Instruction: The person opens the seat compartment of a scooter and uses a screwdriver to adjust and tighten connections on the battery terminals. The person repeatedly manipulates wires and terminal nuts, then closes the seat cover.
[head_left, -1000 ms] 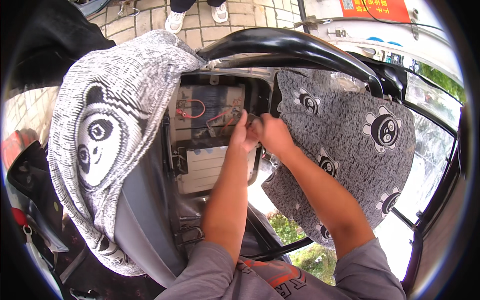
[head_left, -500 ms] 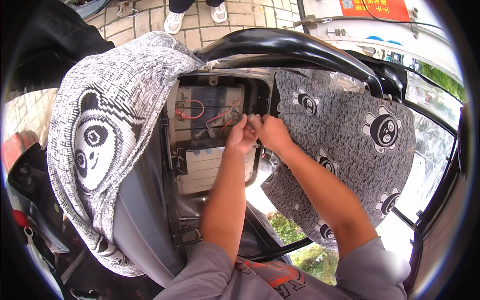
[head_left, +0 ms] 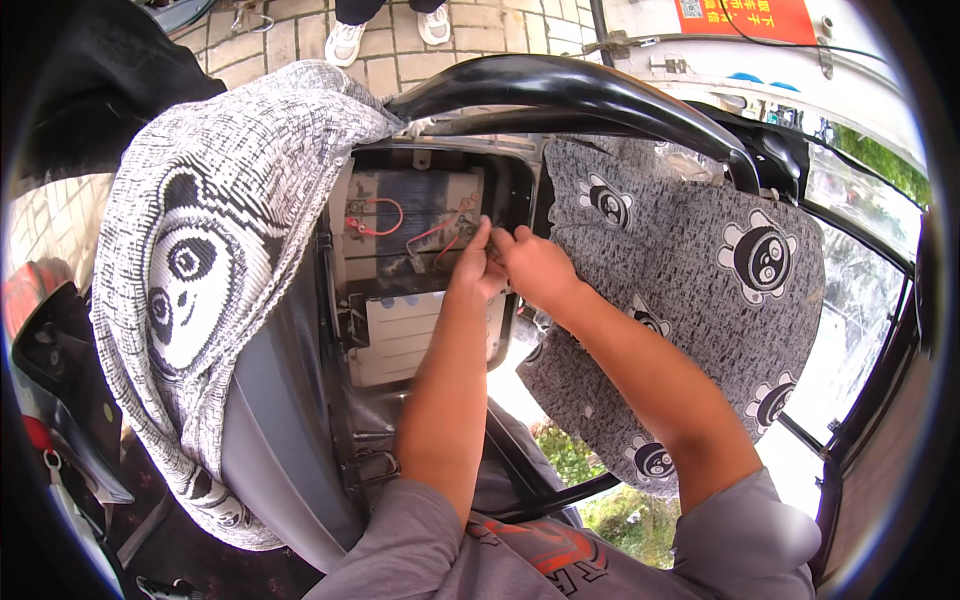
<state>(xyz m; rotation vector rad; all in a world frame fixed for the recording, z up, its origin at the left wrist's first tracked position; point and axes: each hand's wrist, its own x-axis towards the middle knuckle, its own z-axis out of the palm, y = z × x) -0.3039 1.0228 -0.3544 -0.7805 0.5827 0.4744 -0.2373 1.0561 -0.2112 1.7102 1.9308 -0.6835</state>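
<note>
Left hand, one: yours, thumb raised, grip narrow at the fingertips. Right hand, one: yours, fingers curled, grip narrow, just beside the left. Whether either holds a small part, you cannot tell; the fingers hide it.

Red wires, several: just left of your fingertips, one looped, on top of the upper battery block. Pale ribbed box, one: nearer you, partly behind your left forearm. Both lie in a black-rimmed compartment.

Panda-patterned grey seat cover, one: to your right, tilted up. Knitted panda cover, one: to your left, draped over a grey seat panel. Black tubular rail, one: beyond the compartment. Pale shoes, two: on brick paving, farther off, worn by another person.
</note>
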